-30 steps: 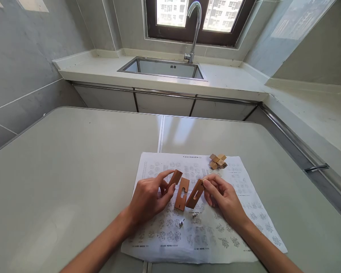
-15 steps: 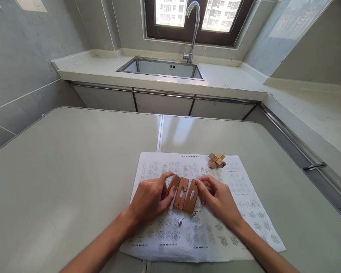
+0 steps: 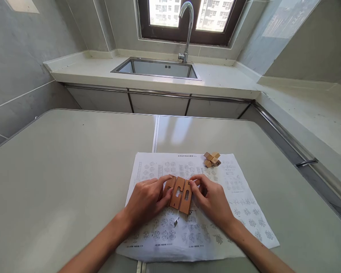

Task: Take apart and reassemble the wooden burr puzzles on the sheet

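Observation:
Three flat brown wooden puzzle pieces lie side by side on a printed sheet of paper (image 3: 210,248). My left hand (image 3: 146,195) is closed, thumb and index finger pinching the left puzzle piece (image 3: 169,184), which it partly covers. The middle puzzle piece (image 3: 174,201) bears a 1 and has a notched slot. On the right, the puzzle piece marked 2 (image 3: 184,207) has an oval slot. My right hand (image 3: 214,197) grips that piece's upper right edge between thumb and fingers; its curled fingers are partly hidden.
An interlocked wooden puzzle (image 3: 212,159) sits at the sheet's upper right. The paper rests on a pale table (image 3: 59,170) with a centre seam. Beyond it are a counter with a sink (image 3: 159,68), a tap (image 3: 190,30) and a window. Another counter (image 3: 307,110) runs along the right.
The left puzzle piece has turned from tilted to flatter, its face now showing beside the middle one. My right thumb still rests at the piece marked 2. The whole view has shifted slightly.

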Action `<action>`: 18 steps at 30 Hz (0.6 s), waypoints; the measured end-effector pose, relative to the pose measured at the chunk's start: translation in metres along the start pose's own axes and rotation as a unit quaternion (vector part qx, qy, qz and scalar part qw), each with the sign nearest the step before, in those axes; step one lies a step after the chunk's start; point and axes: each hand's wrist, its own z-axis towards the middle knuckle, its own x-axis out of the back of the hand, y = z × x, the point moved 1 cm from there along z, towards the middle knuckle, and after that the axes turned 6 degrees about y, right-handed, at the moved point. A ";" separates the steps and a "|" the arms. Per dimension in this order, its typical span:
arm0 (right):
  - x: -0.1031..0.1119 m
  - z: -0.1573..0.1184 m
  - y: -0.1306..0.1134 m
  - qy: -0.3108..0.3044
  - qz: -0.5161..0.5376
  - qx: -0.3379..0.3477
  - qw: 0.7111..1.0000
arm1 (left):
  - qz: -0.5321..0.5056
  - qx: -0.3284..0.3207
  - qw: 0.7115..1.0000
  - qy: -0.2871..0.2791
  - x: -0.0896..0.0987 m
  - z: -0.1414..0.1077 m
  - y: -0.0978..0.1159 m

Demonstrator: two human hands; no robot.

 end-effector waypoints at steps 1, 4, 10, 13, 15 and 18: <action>-0.001 -0.001 0.000 0.007 -0.017 0.009 1.000 | -0.002 -0.002 1.000 -0.002 0.000 0.000 0.000; -0.003 -0.003 0.001 0.020 -0.055 0.031 0.998 | -0.003 -0.003 1.000 -0.007 0.001 0.001 0.000; -0.004 -0.005 0.000 0.018 -0.065 0.045 0.997 | -0.006 -0.006 1.000 -0.019 0.003 0.002 0.002; -0.005 -0.005 0.001 0.018 -0.069 0.051 0.996 | -0.012 -0.016 1.000 -0.016 0.005 0.004 0.004; -0.005 -0.006 0.001 0.018 -0.073 0.055 0.996 | -0.023 -0.023 0.999 -0.019 0.007 0.006 0.006; -0.006 -0.006 0.001 0.016 -0.073 0.057 0.996 | -0.046 -0.041 0.997 -0.054 0.008 0.007 0.008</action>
